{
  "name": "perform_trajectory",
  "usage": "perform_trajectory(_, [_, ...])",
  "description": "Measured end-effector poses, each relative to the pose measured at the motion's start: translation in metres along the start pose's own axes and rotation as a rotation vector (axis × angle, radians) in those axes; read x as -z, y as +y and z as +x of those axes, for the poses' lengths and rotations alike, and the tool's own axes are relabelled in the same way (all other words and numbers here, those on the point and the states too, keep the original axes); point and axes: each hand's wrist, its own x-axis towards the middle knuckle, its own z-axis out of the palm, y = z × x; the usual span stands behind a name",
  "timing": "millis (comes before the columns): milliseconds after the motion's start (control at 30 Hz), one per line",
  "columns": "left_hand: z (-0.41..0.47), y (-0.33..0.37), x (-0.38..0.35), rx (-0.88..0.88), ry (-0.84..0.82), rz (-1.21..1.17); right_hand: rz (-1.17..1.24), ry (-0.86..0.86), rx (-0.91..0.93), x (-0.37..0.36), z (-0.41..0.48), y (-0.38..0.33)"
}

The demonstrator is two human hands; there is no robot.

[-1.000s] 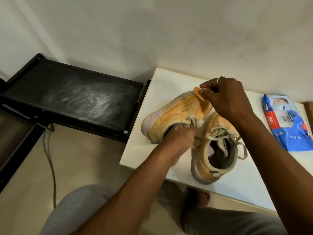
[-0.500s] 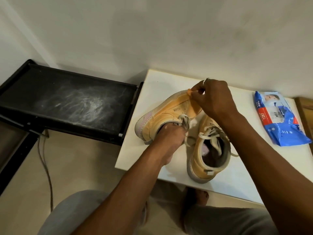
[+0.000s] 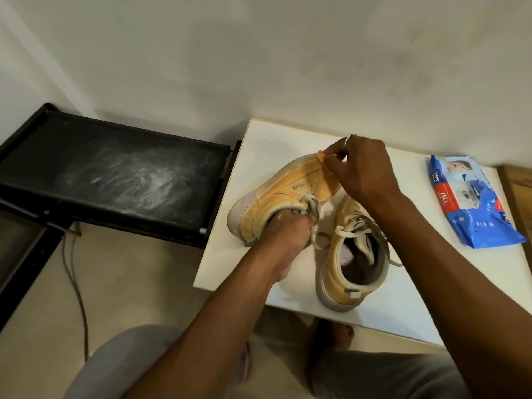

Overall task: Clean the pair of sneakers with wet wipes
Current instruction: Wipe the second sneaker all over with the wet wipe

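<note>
Left hand (image 3: pixel 283 233) gripped the tilted yellow-orange leather sneaker (image 3: pixel 285 191) by its collar. Right hand (image 3: pixel 363 168) pinched a small orange wipe (image 3: pixel 320 154) at its toe.

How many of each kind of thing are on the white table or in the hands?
Orange sneakers: 2
Orange wipe, pinched in the right hand: 1
Blue wet wipes pack: 1
Total: 4

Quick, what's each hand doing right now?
Left hand: grips the tilted sneaker at its opening.
Right hand: pinches a small orange scrap at that sneaker's toe.
</note>
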Motion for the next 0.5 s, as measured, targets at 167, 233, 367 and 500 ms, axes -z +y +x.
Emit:
perform_trajectory(167, [-0.003, 0.002, -0.002, -0.01, -0.019, 0.013, 0.049, -0.124, 0.112, -0.008, -0.01, -0.015])
perform_trajectory(233, [-0.003, 0.002, -0.002, -0.009, -0.018, 0.013, 0.045, -0.162, 0.154, -0.01, -0.01, -0.018])
perform_trajectory(367, [0.001, 0.002, -0.002, 0.013, 0.0, -0.005, 0.003, -0.037, 0.059, -0.003, -0.001, -0.002])
perform_trajectory(500, [0.0, 0.002, 0.0, 0.021, -0.005, -0.052, -0.039, 0.045, -0.028, 0.007, 0.003, 0.015])
